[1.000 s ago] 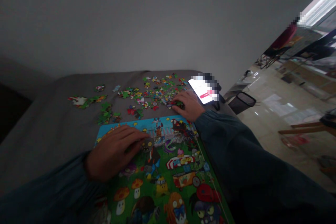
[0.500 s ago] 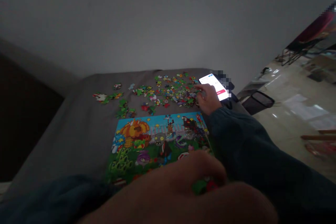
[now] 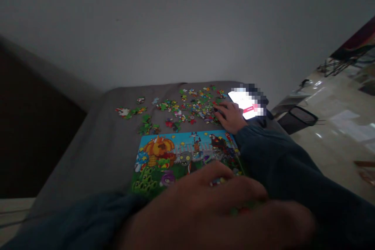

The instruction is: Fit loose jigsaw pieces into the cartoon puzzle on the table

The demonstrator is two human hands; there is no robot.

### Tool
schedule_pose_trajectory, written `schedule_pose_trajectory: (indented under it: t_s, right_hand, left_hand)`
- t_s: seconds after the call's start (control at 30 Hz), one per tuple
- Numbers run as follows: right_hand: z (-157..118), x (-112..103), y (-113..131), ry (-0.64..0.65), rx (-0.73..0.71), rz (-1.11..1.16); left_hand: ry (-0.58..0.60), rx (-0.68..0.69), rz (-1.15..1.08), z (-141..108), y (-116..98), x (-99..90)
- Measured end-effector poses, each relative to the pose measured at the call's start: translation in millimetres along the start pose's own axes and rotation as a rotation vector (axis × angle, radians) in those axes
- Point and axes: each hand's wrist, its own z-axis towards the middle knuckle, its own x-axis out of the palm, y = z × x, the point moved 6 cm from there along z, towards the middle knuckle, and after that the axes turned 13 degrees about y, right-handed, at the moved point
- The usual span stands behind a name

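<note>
1. Our right hand sits at the loose puzzle pieces; fingers slightly apart, we can't tell if pinching.
2. Our left hand, blurred, over the picture board; grip unclear.
3. Pieces lie on grey cloth beyond the board, lit phone alongside.

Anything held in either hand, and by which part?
Cannot tell: the right hand is at the loose puzzle pieces, its fingertips unclear; the left hand, over the picture board, is blurred.
</note>
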Motion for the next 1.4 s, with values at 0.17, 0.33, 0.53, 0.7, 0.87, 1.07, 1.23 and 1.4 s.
schedule_pose_trajectory:
  t_s: [0.17,0.33,0.53,0.7,0.87,1.07,1.23,1.4]
  right_hand:
    - [-4,-7,7,0.01,0.003,0.033]
    - [-7,-8,10,0.045,-0.023,0.058]
    - [-6,-9,7,0.031,-0.01,0.146]
    - [-1,-9,3,0.04,-0.015,0.173]
    - [2,-8,5,0.087,-0.04,0.161]
    - [4,-11,7,0.062,-0.061,0.166]
    - [3,-34,9,-0.112,-0.115,0.245]
    - [-17,-54,14,0.274,-0.255,0.628]
  left_hand:
    - [0.03,-0.178,0.035,-15,93,20.1]
    - [0.026,-0.455,0.097,-75,194,53.8]
    - [-0.015,-0.517,0.126,-91,209,58.0]
    - [-0.011,-0.496,0.152,-87,204,58.5]
    - [0.017,-0.518,0.101,-86,202,61.7]
    - [-0.001,-0.515,0.041,-85,200,64.0]
    - [0.078,-0.521,0.065,-87,206,67.2]
    - [0.052,-0.506,0.092,-91,208,66.6]
